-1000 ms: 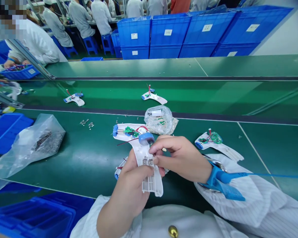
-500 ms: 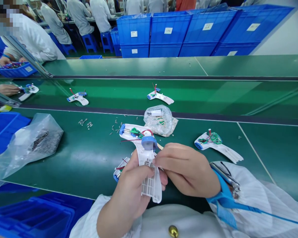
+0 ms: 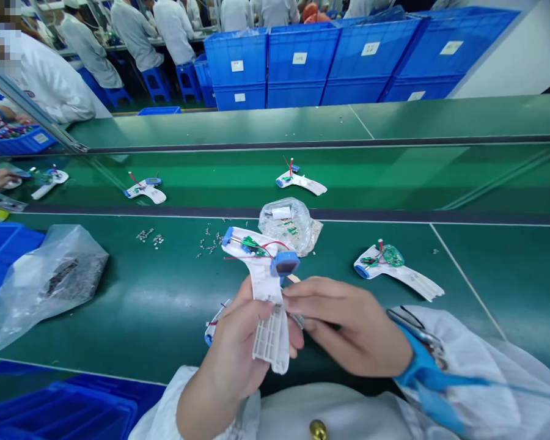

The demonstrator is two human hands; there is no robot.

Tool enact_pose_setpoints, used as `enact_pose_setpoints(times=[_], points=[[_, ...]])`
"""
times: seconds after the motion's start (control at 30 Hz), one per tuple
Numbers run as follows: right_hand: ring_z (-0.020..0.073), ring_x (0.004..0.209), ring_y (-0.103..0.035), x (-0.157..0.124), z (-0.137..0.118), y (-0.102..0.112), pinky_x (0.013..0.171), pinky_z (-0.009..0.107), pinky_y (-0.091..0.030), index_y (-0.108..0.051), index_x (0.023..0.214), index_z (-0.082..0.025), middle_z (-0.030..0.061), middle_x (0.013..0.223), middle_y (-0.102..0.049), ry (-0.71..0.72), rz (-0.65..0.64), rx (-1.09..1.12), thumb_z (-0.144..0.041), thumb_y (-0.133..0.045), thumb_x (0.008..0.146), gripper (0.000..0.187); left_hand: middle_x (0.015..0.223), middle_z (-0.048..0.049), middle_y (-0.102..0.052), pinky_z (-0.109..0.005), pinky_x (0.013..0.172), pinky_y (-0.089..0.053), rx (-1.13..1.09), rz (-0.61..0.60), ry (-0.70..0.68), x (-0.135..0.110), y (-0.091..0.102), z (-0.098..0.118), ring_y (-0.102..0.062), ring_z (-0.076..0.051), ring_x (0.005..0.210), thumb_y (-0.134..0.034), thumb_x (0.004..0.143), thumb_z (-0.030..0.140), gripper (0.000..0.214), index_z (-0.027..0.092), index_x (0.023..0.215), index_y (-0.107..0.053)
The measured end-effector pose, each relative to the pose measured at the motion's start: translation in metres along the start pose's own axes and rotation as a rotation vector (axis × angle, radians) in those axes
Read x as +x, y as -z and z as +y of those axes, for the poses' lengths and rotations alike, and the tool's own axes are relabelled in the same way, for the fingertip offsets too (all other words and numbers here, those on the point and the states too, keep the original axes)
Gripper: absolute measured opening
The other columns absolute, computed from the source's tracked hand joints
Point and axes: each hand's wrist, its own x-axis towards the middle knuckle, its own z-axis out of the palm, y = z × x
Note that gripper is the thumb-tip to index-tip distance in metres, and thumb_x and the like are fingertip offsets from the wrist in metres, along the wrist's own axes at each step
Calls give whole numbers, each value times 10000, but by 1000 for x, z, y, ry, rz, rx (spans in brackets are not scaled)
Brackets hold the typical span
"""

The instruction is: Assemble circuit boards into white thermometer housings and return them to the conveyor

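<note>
My left hand (image 3: 238, 351) grips the handle of a white gun-shaped plastic shell (image 3: 263, 287) with a blue nose, a green circuit board, red wires and a blue round part at its top. My right hand (image 3: 348, 324), with a blue strap on the wrist, pinches at the middle of the shell's handle, fingers pressed together on a small metal part that I cannot name. Under my left hand another shell (image 3: 213, 324) lies on the green table, mostly hidden.
A clear bag of small parts (image 3: 288, 223) lies just beyond the shell. One more open shell (image 3: 394, 266) rests to the right, loose screws (image 3: 208, 240) to the left, a plastic bag (image 3: 50, 278) far left. Shells (image 3: 300, 181) ride the belt. Blue crates (image 3: 302, 67) and seated workers stand behind.
The shell has tilted a little and risen in my left hand. My right hand's fingers slid lower along the handle. The shells on the belt drifted to the right.
</note>
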Motion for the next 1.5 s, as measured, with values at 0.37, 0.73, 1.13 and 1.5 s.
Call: enact_pose_setpoints(times=[0.37,0.73,1.13,1.5], points=[[99,602,-597,64,47,35,581,207,-483,-647,715,-107,6,670,-657,-878,-241,1113,-258,-708,685,166,712,-33,-648,-167,357,-456,91,-424,401,24,-1,12,-652,-153,450,-579,620,154,216,136,831,-622],[177,936,-597,55,207,171,786,375,-522,-536,1158,-145,78,1121,-581,-1144,430,350,-335,-519,903,319,741,-6,-646,-226,603,-440,261,102,18,64,-9,17,-600,-129,659,-695,721,420,306,212,945,-691],[204,1014,-575,99,265,118,848,413,-500,-535,1175,-145,93,1183,-557,-1094,38,-305,-318,-539,892,332,626,-2,-644,-231,570,-357,392,-14,91,63,6,21,-567,-117,571,-774,591,522,378,241,843,-746],[155,800,-595,64,109,95,723,277,-495,-601,959,-110,20,851,-625,-666,-533,210,-454,-719,655,475,811,11,-608,-224,623,-424,431,209,-355,59,3,23,-564,-133,714,-770,669,345,379,267,1019,-647]])
